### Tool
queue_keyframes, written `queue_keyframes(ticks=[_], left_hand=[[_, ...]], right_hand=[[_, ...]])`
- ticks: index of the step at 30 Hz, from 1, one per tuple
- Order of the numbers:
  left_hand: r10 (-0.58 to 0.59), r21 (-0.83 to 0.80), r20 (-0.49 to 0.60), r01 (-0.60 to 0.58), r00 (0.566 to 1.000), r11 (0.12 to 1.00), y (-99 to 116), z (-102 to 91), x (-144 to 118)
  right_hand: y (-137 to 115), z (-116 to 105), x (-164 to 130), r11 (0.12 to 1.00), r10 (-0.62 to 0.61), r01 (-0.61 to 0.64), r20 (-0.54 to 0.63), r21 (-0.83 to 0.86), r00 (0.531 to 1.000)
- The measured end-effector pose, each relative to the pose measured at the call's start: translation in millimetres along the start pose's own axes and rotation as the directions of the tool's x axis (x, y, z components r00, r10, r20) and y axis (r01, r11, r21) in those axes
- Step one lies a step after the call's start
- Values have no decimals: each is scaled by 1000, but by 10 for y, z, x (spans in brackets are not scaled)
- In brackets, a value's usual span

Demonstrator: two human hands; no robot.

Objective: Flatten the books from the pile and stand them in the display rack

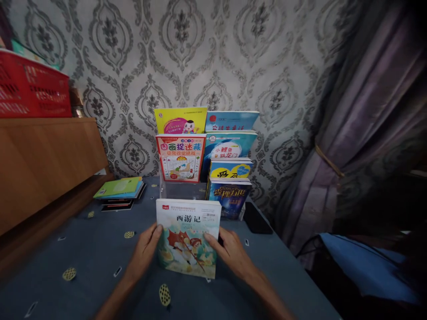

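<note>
The left hand and the right hand are partly closed, each gripping one side of the illustrated book, thumbs on its cover. It is held cover toward the viewer, in front of the clear stand and upright books near the surface's back edge. A book pile lies toward the back left corner; a flat black object lies by the right edge.

left hand: gripping, thumb foremost | right hand: gripping, thumb foremost | forearms: angled inward
</note>
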State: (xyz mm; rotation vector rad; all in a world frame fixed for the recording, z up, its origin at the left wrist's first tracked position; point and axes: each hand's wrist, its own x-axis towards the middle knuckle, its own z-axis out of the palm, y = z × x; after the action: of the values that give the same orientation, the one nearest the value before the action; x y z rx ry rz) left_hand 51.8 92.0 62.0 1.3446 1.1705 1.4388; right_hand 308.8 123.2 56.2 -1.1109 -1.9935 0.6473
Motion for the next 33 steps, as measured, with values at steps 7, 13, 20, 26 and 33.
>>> queue_keyframes(ticks=[7,13,20,26,33], left_hand=[[-28,129,8,27,1000,991,-33,-52,-22],[-78,247,12,72,997,966,46,-30,-14],[30,274,11,-32,999,961,78,-14,16],[72,339,1,-68,997,938,53,-74,94],[109,327,-4,-102,994,940,-66,-141,164]], right_hand=[[-27,-20,37,989,13,-12,-7,146,1000],[-56,-27,75,971,58,-69,55,229,997],[-118,-10,76,989,40,-40,5,145,999],[-112,80,151,1000,8,-9,-28,-27,1000],[-159,97,239,991,11,-10,4,-133,1000]])
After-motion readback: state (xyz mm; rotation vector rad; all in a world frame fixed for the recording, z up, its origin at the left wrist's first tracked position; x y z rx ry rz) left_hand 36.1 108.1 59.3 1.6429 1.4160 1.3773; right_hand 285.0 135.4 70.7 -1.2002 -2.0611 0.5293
